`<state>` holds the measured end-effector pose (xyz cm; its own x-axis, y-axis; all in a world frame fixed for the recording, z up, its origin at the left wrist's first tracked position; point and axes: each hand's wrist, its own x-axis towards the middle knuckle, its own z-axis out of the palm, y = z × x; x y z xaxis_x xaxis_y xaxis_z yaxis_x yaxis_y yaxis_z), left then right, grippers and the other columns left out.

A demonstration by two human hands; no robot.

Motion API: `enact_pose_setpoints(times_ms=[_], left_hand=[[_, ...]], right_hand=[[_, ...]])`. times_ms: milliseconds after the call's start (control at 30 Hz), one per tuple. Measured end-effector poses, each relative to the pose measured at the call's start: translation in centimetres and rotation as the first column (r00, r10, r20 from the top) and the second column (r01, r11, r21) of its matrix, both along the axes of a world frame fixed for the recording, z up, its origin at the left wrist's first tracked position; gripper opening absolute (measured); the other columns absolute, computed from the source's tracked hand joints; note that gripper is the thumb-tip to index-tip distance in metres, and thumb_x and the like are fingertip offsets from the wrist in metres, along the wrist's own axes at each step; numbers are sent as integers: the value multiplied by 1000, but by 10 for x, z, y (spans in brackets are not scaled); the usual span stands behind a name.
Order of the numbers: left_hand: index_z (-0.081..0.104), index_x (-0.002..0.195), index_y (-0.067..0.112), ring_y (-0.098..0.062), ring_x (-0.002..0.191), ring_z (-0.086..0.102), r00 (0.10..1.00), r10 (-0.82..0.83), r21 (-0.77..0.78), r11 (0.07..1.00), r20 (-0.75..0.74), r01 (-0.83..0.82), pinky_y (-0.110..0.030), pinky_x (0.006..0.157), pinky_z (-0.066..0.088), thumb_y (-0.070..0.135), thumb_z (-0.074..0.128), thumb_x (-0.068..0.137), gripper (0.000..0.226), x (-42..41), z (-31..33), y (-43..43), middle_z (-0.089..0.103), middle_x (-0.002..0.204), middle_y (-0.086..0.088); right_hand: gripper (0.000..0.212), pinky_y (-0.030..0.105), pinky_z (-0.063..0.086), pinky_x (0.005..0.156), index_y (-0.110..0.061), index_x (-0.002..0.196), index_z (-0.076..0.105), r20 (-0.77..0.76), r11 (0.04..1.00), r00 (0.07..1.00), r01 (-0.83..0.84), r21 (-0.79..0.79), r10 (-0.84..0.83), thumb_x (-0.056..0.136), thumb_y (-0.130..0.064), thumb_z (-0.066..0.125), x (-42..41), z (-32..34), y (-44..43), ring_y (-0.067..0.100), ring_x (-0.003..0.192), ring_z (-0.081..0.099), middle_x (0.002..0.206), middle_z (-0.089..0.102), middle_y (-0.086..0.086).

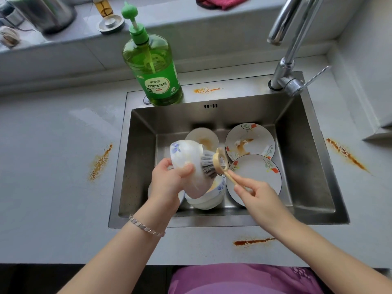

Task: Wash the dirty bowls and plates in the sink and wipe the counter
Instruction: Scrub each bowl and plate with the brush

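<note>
Above the sink point(305, 149), the left hand point(167, 183) grips a soapy floral bowl point(186, 158). The right hand point(261, 198) pinches a dish brush point(212, 164), its bristles against the bowl's outside. Next, I'd guess, comes rinsing, then the plates point(250, 141) inside the sink.

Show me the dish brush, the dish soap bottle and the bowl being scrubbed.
dish brush point(209, 164), head view, grey bristles.
dish soap bottle point(161, 60), head view, green body.
bowl point(186, 150), head view, white outer wall.
</note>
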<state>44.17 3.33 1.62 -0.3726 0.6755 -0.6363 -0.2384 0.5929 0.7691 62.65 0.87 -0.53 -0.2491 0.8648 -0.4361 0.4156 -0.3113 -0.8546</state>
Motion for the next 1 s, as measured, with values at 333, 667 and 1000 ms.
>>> enact_pose_setpoints(times_ms=[333, 667, 1000], left_hand=[[61, 92, 4, -10, 56, 67, 996, -88, 61, 994, 31, 86, -24, 46, 52, -4, 65, 79, 16, -15, 4, 0, 68, 69, -1], [62, 98, 3, -14, 59, 68, 995, -82, 51, 996, 60, 79, -26, 49, 55, -4, 65, 79, 20, -14, 1, 6, 69, 73, -3], [63, 97, 6, -18, 65, 68, 989, -137, -8, 990, 53, 138, -31, 54, 57, -4, 66, 79, 21, -19, -10, 6, 69, 81, -7]], right_hand=[[35, 7, 36, 69, -35, 125, 54, 1, 995, 1000, 15, -104, -15, 95, -18, 48, 4, -16, 4, -20, 62, 46, 90, 60, -31], [37, 9, 37, 81, -42, 119, 51, -45, 995, 998, 45, -92, -50, 95, -14, 46, 4, -20, 7, -10, 72, 46, 83, 58, -30], [36, 3, 37, 64, -29, 127, 53, -5, 993, 999, 48, -107, -48, 96, -15, 46, 4, -26, 23, -17, 62, 49, 69, 58, -32]])
